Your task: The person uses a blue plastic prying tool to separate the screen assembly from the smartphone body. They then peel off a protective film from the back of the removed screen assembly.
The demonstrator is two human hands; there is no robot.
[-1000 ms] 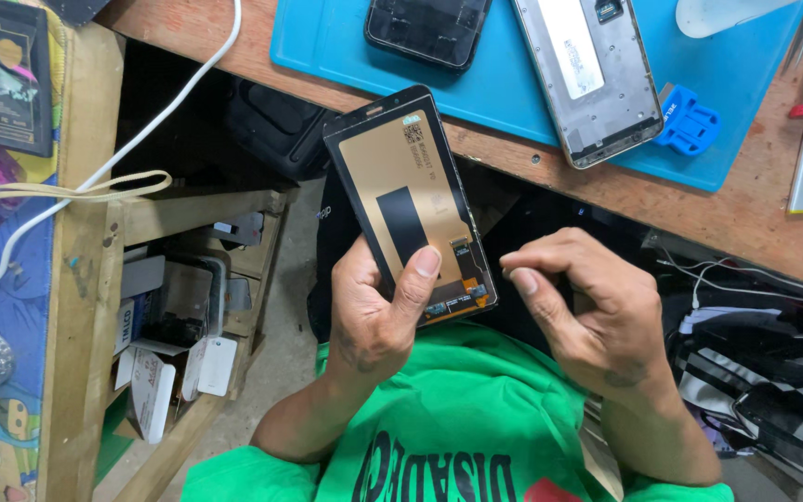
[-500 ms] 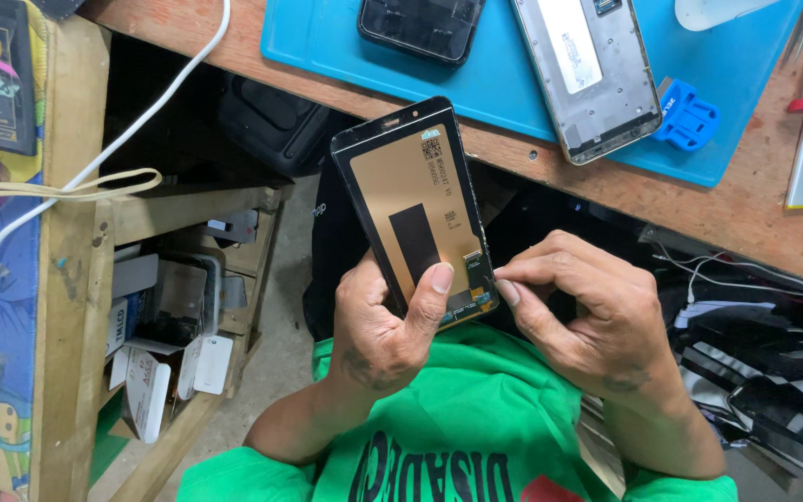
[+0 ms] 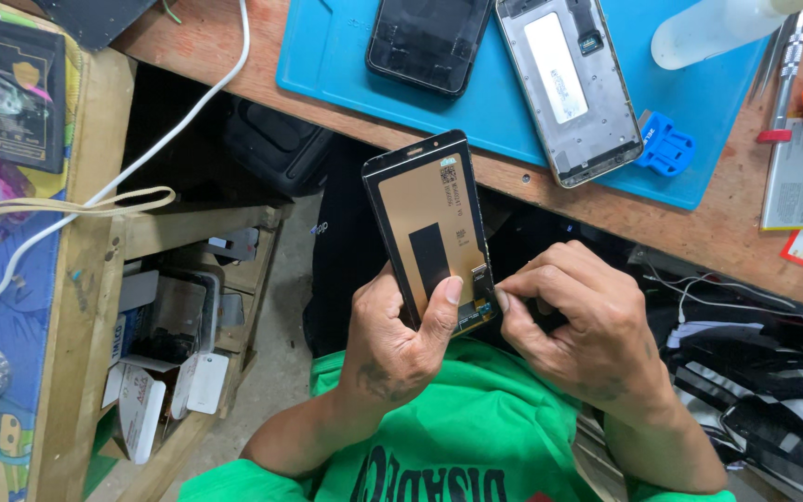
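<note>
Head view shows the phone screen panel [image 3: 434,232] held up over the person's lap, below the front edge of the tabletop [image 3: 606,209]. A second ago the right hand [image 3: 578,330] was a little away from the panel, with its fingers loose. Now its fingertips are pressed together right at the bottom right corner of the panel, where a small dark strip sits. The panel has also tipped a bit more upright and sits a little higher. To me it looks like the picking at that corner is just getting started.

The left hand [image 3: 397,349] is closed around the lower end of the panel. Its thumb lies flat across the tan back, and its fingers wrap behind where I cannot see them. The right hand is pinched nearly shut. I cannot tell if it has hold of the small strip or only touches it.

Up on the tabletop lies a blue mat [image 3: 327,56]. A dark phone [image 3: 429,42] rests on it near the far edge, and a silver phone frame [image 3: 569,84] lies just beside that. A small blue plastic tool [image 3: 664,147] sits at the mat's front edge. A white cable [image 3: 123,181] runs off the left corner.
</note>
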